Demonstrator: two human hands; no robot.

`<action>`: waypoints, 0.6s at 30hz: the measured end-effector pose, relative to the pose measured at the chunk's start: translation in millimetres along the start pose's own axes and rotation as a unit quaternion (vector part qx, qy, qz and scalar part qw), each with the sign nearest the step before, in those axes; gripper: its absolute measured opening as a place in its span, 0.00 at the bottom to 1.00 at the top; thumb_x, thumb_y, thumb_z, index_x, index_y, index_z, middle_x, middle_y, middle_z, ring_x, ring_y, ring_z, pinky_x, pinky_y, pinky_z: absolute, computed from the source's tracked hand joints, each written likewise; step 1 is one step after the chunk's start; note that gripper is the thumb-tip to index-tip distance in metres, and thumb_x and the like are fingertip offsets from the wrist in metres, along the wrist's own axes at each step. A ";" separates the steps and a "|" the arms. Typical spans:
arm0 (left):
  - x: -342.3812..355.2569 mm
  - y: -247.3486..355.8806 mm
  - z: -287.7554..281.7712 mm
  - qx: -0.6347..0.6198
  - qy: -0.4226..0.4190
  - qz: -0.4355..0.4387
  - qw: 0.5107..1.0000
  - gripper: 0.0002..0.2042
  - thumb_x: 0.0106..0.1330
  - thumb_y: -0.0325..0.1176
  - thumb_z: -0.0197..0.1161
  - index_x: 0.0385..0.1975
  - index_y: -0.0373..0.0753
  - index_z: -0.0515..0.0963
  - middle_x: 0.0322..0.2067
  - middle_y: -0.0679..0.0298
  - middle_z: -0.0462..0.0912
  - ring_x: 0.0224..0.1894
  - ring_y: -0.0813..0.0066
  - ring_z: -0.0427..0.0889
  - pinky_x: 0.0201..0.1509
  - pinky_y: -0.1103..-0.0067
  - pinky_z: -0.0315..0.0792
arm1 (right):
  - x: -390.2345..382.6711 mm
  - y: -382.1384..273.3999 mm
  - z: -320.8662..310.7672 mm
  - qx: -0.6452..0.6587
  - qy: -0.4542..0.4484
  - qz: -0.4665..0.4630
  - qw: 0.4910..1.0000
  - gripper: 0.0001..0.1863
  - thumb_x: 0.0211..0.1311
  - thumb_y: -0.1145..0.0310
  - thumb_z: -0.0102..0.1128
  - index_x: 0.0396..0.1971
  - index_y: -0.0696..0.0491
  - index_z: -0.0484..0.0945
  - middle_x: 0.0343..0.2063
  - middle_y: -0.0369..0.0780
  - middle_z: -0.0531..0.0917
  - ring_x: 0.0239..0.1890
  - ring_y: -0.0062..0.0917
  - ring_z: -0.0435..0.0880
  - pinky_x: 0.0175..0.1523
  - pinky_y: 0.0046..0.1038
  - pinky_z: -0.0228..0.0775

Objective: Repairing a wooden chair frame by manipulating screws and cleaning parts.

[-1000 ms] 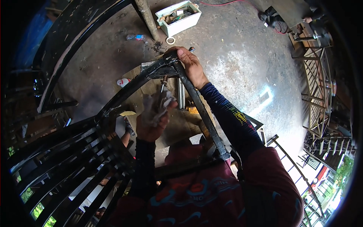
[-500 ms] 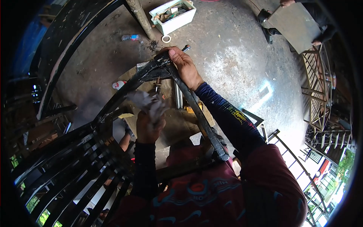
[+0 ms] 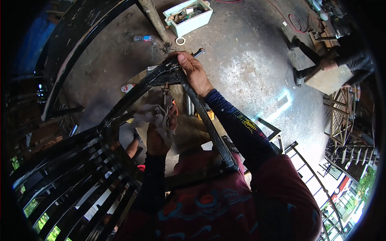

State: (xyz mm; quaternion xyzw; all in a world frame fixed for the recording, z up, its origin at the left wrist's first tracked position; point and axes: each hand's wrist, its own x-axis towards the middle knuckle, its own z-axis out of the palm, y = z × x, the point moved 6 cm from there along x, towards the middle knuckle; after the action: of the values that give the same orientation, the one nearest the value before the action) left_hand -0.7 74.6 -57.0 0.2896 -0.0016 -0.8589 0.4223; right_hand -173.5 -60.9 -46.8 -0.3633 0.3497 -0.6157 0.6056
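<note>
A black-painted chair frame (image 3: pixel 209 120) with a slatted section (image 3: pixel 76 168) at lower left lies tilted across my lap. At its top corner, my right hand (image 3: pixel 195 74) is closed round the dark bar, thumb on the upper face. My left hand (image 3: pixel 160 138) is closed on a crumpled pale grey rag (image 3: pixel 155 116), inside the opening of the frame and just beside its left bar. The rag hides part of the fingers. Whether it touches the bar I cannot tell. A metal-shanked tool (image 3: pixel 166 94) shows beyond the rag, its lower end hidden.
A white bin (image 3: pixel 189 24) filled with scraps stands far ahead, near a wooden post (image 3: pixel 152 20), a tape roll (image 3: pixel 180 41) and a plastic bottle (image 3: pixel 143 38). A red-and-white bottle (image 3: pixel 128 88) lies left. Another person (image 3: pixel 341 60) carries a board (image 3: pixel 329 78) at right.
The rag and my left hand have shifted slightly down. My right hand keeps its hold on the chair frame. The other person has turned and moved away to the right with the board.
</note>
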 end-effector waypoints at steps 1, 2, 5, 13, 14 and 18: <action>0.5 -2.5 -1.2 -0.034 0.038 0.022 0.998 0.24 0.75 0.44 0.50 0.63 0.33 0.65 0.46 0.56 0.79 0.32 0.75 0.78 0.29 0.81 0.72 | 0.0 0.4 1.3 0.016 -0.008 0.010 1.000 0.19 0.77 0.56 0.47 0.50 0.56 0.78 0.40 0.32 0.80 0.45 0.15 0.74 0.55 0.19 0.65; 0.7 0.5 -5.1 -0.031 0.039 0.024 0.998 0.24 0.75 0.44 0.50 0.63 0.33 0.65 0.46 0.56 0.79 0.32 0.75 0.78 0.29 0.81 0.72 | -0.7 1.7 4.3 0.020 -0.009 0.010 1.000 0.19 0.77 0.56 0.47 0.50 0.56 0.78 0.40 0.32 0.80 0.45 0.15 0.74 0.55 0.19 0.65; 7.2 4.2 6.5 0.161 0.004 0.034 0.986 0.17 0.72 0.40 0.57 0.52 0.34 0.74 0.40 0.55 0.83 0.27 0.72 0.81 0.27 0.81 0.72 | 0.5 0.5 -0.2 -0.017 0.001 -0.010 1.000 0.19 0.77 0.55 0.47 0.50 0.56 0.78 0.39 0.32 0.80 0.45 0.16 0.74 0.55 0.19 0.65; 13.0 34.2 19.1 0.730 0.063 0.495 0.467 0.10 0.62 0.31 0.64 0.43 0.38 0.81 0.38 0.58 0.86 0.37 0.58 0.86 0.41 0.71 0.79 | 0.8 2.1 0.8 -0.045 0.008 -0.020 0.999 0.20 0.77 0.57 0.46 0.51 0.59 0.78 0.43 0.36 0.83 0.47 0.19 0.79 0.57 0.21 0.68; 14.6 44.2 12.8 0.729 0.063 0.496 0.468 0.10 0.62 0.31 0.64 0.43 0.38 0.81 0.38 0.58 0.86 0.37 0.58 0.86 0.41 0.71 0.79 | 3.0 2.1 0.7 -0.047 0.008 -0.020 0.999 0.20 0.77 0.57 0.46 0.51 0.59 0.78 0.43 0.36 0.83 0.47 0.19 0.79 0.57 0.21 0.68; 8.8 45.0 11.6 0.751 0.056 0.367 0.545 0.13 0.61 0.27 0.60 0.46 0.38 0.80 0.40 0.60 0.85 0.40 0.61 0.84 0.44 0.74 0.77 | 1.4 3.5 3.4 -0.018 -0.005 -0.012 1.000 0.20 0.77 0.58 0.46 0.51 0.60 0.78 0.42 0.36 0.83 0.46 0.18 0.79 0.56 0.21 0.68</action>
State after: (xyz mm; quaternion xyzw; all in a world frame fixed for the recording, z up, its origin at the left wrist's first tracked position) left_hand 22.0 36.4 -40.6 0.5231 -0.7289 -0.2958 0.3281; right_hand -168.8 -62.4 -48.1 -0.3810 0.3535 -0.6147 0.5934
